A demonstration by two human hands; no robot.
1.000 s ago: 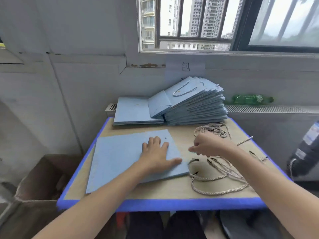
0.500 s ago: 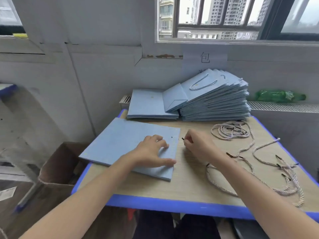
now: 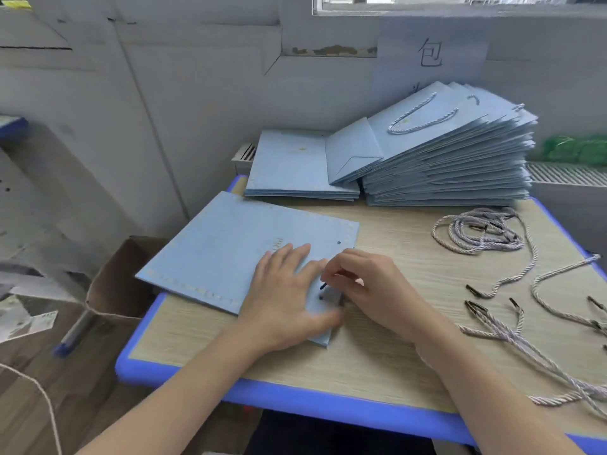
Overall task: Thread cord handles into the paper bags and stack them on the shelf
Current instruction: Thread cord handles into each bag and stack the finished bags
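While left hand (image 3: 289, 300) presses flat bag (image 3: 230, 251), right hand (image 3: 371, 290) pinches cord tip (image 3: 323, 286) (at hole)

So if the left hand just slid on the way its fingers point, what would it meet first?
Probably the right hand, which lies close ahead of the left hand's fingertips, over the flat bag. Beyond it are the table and the bag stack. Depth is unclear.

Both forearms are bare to the frame's near edge — no sleeves, watch or rings show on the left hand (image 3: 289, 300) or right hand (image 3: 371, 290).
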